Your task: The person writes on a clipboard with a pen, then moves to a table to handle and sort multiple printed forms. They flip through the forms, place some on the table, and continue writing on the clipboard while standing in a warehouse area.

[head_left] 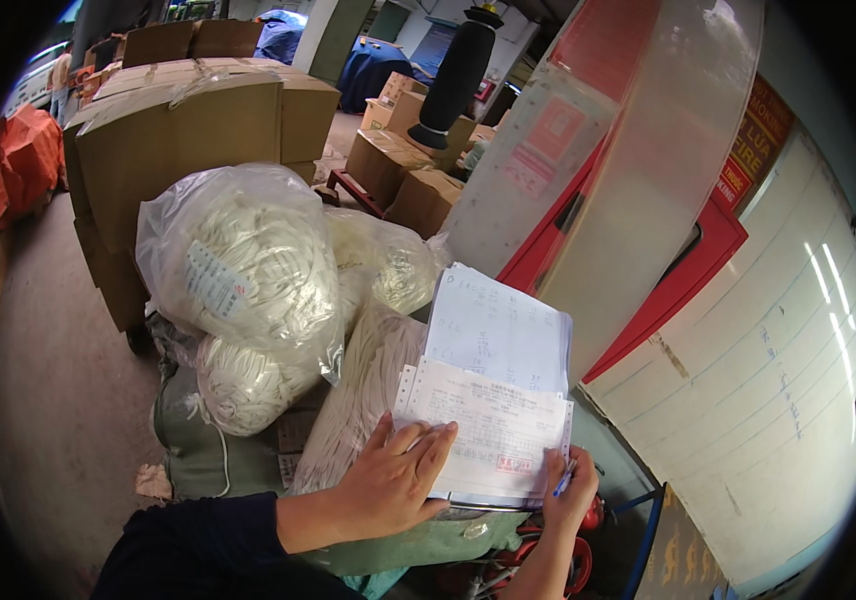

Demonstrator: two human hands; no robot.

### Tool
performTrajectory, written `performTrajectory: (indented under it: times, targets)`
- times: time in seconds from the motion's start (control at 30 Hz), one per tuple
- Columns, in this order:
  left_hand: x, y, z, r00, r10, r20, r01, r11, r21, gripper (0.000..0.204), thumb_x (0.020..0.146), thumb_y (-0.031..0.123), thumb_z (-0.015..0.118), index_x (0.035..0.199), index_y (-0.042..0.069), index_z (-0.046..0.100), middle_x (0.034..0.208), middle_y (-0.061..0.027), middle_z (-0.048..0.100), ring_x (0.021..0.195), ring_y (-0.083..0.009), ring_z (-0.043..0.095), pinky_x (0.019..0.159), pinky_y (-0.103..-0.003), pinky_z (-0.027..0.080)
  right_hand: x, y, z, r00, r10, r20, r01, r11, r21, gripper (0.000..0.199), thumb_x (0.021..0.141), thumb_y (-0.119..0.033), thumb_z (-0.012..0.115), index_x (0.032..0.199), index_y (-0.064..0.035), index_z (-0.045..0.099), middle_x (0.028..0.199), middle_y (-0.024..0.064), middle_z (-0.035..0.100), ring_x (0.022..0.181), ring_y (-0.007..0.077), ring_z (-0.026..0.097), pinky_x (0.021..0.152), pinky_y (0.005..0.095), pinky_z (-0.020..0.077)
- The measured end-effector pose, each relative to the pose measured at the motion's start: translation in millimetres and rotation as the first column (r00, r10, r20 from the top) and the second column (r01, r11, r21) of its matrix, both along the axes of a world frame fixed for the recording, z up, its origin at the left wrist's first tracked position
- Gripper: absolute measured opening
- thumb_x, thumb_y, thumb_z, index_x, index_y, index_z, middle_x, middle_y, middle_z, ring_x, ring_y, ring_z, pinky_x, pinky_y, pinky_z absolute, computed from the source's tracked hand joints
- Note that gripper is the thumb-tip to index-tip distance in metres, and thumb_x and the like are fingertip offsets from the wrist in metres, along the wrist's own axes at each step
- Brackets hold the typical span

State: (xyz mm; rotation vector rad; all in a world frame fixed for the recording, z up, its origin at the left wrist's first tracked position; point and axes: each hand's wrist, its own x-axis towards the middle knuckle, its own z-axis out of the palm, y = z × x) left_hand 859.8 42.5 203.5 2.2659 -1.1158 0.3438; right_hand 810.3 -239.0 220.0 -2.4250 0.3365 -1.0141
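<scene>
My left hand [398,475] lies on the left side of a printed form [493,425] with a red stamp, its fingers spread and slightly bent. A blue pen [564,478] is held in the closed fingers of my right hand [570,490], at the form's lower right corner. The form rests over an open notebook or stack of handwritten sheets [498,325]. Beneath the papers are a bundle of whitish cord-like strands [363,395] and a green sack [418,545], both partly hidden.
Clear plastic bags of white strands [248,250] sit on the left, before stacked cardboard boxes [178,140]. A red cabinet [683,270] and a lined whiteboard [748,400] stand on the right. Red equipment [583,565] is low beside my right forearm. A black padded cylinder [456,80] hangs ahead.
</scene>
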Motion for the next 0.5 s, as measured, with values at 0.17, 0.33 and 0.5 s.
performTrajectory:
  times: [0.17,0.33,0.5]
  targets:
    - [-0.1,0.2,0.2,1.0,-0.004,0.001,0.004,1.0,-0.022,0.097,0.083,0.042,0.074,0.15,-0.008,0.025,0.142,-0.0189,0.049,0.129,-0.0337,0.044,0.108,-0.065,0.032,0.6,-0.5,-0.9,0.999,-0.021,-0.026,0.023,0.998,0.056,0.026,0.091,-0.02,0.072,0.098,0.0046,0.066,0.075,0.0111,0.064,0.065,0.0164,0.056,0.063,0.0318,0.0465]
    - [0.0,0.6,1.0,1.0,-0.011,-0.007,0.011,1.0,-0.026,0.097,0.083,0.041,0.074,0.15,-0.008,0.025,0.14,-0.0198,0.049,0.129,-0.0343,0.045,0.108,-0.065,0.032,0.5,-0.7,-1.7,0.999,-0.03,-0.035,0.033,0.997,0.071,0.027,0.091,-0.02,0.073,0.098,0.0046,0.066,0.075,0.01,0.064,0.065,0.0145,0.055,0.063,0.0306,0.0465]
    - [0.5,0.6,2.2,1.0,-0.02,-0.019,0.019,1.0,-0.024,0.097,0.083,0.04,0.075,0.15,-0.008,0.025,0.139,-0.0194,0.051,0.129,-0.0349,0.045,0.108,-0.065,0.032,0.5,-1.1,-2.5,0.999,-0.037,-0.021,0.038,0.997,0.073,0.027,0.092,-0.02,0.072,0.099,0.0049,0.065,0.072,0.0094,0.063,0.064,0.0137,0.054,0.06,0.0303,0.0458]
